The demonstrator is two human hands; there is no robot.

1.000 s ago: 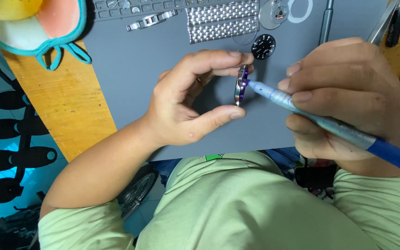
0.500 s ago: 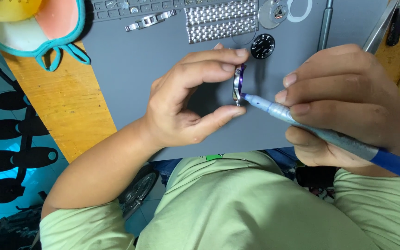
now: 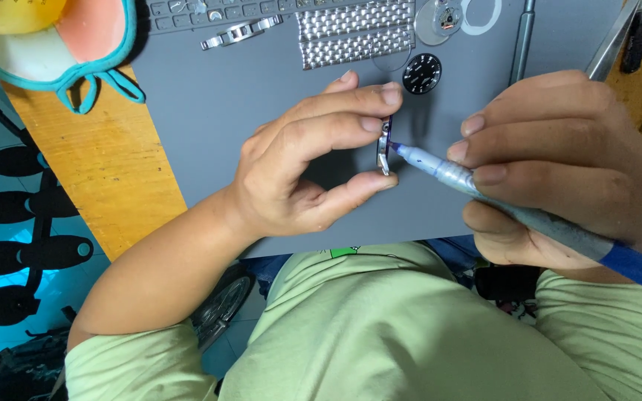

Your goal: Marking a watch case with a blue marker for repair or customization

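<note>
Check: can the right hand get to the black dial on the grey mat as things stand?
Probably yes. The black dial lies bare just beyond the right hand, nothing over it. But that hand holds the blue pen tool, so it must be put down first.

The bare left hand (image 3: 299, 167) is held at the centre of the frame, its forearm running down to the lower left, with thumb and forefinger curled into a pinch. The bare right hand (image 3: 559, 163) is seen at the right of the frame, its fingers folded tightly in a writing grip, knuckles turned upward.
</note>
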